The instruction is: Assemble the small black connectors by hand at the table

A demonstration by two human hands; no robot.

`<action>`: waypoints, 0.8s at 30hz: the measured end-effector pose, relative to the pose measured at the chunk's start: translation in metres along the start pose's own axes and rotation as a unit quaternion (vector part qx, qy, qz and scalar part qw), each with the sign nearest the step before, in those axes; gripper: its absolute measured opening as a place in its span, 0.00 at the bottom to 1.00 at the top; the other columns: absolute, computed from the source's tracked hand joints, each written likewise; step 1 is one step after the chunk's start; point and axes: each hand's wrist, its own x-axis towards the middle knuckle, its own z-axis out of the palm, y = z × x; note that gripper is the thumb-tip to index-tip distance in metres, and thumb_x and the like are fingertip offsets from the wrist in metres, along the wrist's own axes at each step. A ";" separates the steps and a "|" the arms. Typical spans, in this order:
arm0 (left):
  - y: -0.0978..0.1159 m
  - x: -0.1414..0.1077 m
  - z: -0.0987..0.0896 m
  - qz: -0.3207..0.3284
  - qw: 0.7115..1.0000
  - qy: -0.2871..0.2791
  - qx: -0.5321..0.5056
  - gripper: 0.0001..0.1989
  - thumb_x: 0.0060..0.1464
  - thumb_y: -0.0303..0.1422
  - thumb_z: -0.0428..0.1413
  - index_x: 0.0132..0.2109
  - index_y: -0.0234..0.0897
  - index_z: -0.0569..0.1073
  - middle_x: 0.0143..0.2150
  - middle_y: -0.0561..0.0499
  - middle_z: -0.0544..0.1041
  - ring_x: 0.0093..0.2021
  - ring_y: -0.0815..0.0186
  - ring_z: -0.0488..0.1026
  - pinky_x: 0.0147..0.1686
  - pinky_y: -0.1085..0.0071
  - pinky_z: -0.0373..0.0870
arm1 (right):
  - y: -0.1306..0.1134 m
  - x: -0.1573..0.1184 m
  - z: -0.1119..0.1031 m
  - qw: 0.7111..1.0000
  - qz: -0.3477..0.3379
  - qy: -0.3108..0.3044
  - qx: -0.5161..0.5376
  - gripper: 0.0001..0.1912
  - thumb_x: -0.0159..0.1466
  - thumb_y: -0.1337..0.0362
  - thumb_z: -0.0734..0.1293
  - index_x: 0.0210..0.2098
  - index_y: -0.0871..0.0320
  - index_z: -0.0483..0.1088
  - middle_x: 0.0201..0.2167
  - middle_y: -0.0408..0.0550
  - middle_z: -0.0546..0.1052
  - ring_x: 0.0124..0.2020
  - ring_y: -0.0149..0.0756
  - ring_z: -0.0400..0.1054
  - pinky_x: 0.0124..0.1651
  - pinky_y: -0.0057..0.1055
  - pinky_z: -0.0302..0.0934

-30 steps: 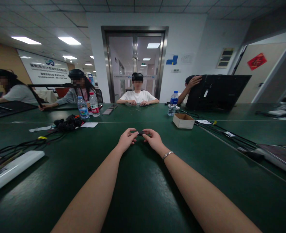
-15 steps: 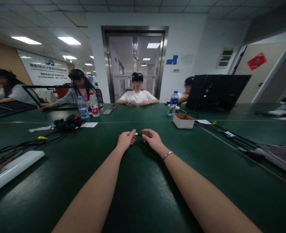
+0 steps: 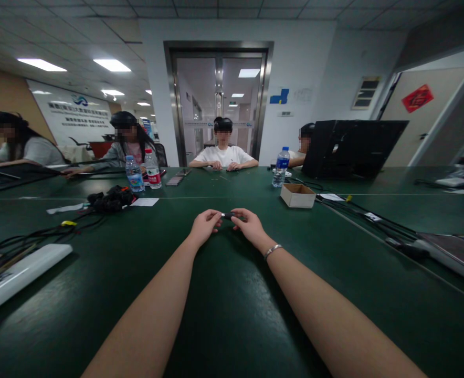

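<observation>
A small black object with a silvery end [image 3: 228,216] is held level between my two hands, above the green table [image 3: 232,294]. My left hand [image 3: 206,227] pinches its silvery end between thumb and fingertips. The black end is gripped by the fingers of my right hand [image 3: 248,226], which has a silver bracelet at the wrist. My fingertips partly cover both ends, so its full shape is hidden.
An open box [image 3: 298,196] stands beyond my right hand, beside a bottle [image 3: 281,167]. Two more bottles [image 3: 135,174] and a black bundle [image 3: 112,199] are at the left. Cables and a white bar [image 3: 27,275] lie further left. Opposite sits a person [image 3: 223,155].
Both hands have shifted very slightly, still holding the small object. At the far left, the black frame held by another person has been lowered toward the table.
</observation>
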 end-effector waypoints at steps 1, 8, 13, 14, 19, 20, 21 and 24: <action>0.000 0.000 0.000 0.000 1.000 0.003 -0.002 0.13 0.52 0.39 0.56 0.39 0.34 0.74 0.34 0.47 0.75 0.32 0.69 0.72 0.25 0.77 0.67 | 0.000 0.000 0.000 1.000 0.001 -0.002 0.001 0.13 0.57 0.69 0.67 0.43 0.60 0.70 0.39 0.48 0.75 0.21 0.22 0.67 0.27 0.24 0.64; 0.006 0.003 0.007 0.022 0.995 0.065 -0.077 0.14 0.50 0.42 0.57 0.35 0.35 0.73 0.37 0.47 0.75 0.38 0.65 0.73 0.32 0.73 0.70 | -0.005 -0.004 0.008 0.998 0.011 -0.038 0.057 0.12 0.54 0.67 0.70 0.38 0.62 0.71 0.30 0.44 0.75 0.23 0.25 0.67 0.29 0.25 0.64; 0.004 0.006 0.035 -0.003 0.979 0.113 -0.172 0.20 0.56 0.48 0.49 0.33 0.34 0.70 0.31 0.49 0.72 0.31 0.69 0.71 0.32 0.72 0.69 | -0.008 -0.010 0.027 0.994 0.020 -0.079 0.076 0.06 0.55 0.71 0.68 0.33 0.62 0.70 0.25 0.41 0.73 0.22 0.25 0.66 0.29 0.25 0.64; 0.003 0.006 0.039 -0.009 0.979 0.124 -0.161 0.20 0.57 0.48 0.48 0.32 0.34 0.69 0.29 0.50 0.71 0.29 0.69 0.70 0.31 0.72 0.68 | -0.009 -0.011 0.030 0.994 0.023 -0.081 0.067 0.04 0.55 0.71 0.67 0.32 0.62 0.70 0.23 0.41 0.73 0.21 0.25 0.66 0.28 0.25 0.63; 0.003 0.006 0.022 0.040 0.985 0.164 0.047 0.19 0.59 0.47 0.43 0.34 0.36 0.66 0.26 0.52 0.69 0.27 0.68 0.69 0.28 0.72 0.65 | -0.010 -0.016 0.032 0.995 -0.016 -0.097 -0.007 0.07 0.58 0.67 0.66 0.36 0.61 0.73 0.25 0.42 0.74 0.23 0.27 0.66 0.30 0.25 0.63; 0.005 0.004 0.011 0.041 0.979 0.168 0.106 0.19 0.59 0.47 0.42 0.35 0.37 0.66 0.28 0.51 0.70 0.28 0.66 0.70 0.28 0.72 0.65 | -0.011 -0.017 0.031 0.995 -0.022 -0.095 -0.022 0.08 0.58 0.66 0.66 0.37 0.60 0.73 0.25 0.42 0.74 0.23 0.27 0.67 0.30 0.26 0.63; 0.006 0.001 -0.004 0.031 0.970 0.167 0.171 0.19 0.59 0.48 0.41 0.37 0.37 0.66 0.29 0.49 0.72 0.29 0.65 0.71 0.29 0.71 0.66 | -0.011 -0.017 0.030 0.995 -0.021 -0.092 -0.033 0.08 0.59 0.66 0.66 0.37 0.60 0.73 0.25 0.42 0.74 0.23 0.27 0.67 0.30 0.26 0.63; 0.012 -0.017 -0.059 -0.035 0.898 0.112 0.425 0.19 0.58 0.48 0.43 0.41 0.37 0.66 0.35 0.43 0.76 0.34 0.58 0.74 0.32 0.66 0.67 | -0.012 -0.016 0.024 0.996 0.011 -0.085 -0.038 0.08 0.60 0.67 0.64 0.38 0.61 0.72 0.27 0.44 0.74 0.24 0.26 0.68 0.31 0.25 0.63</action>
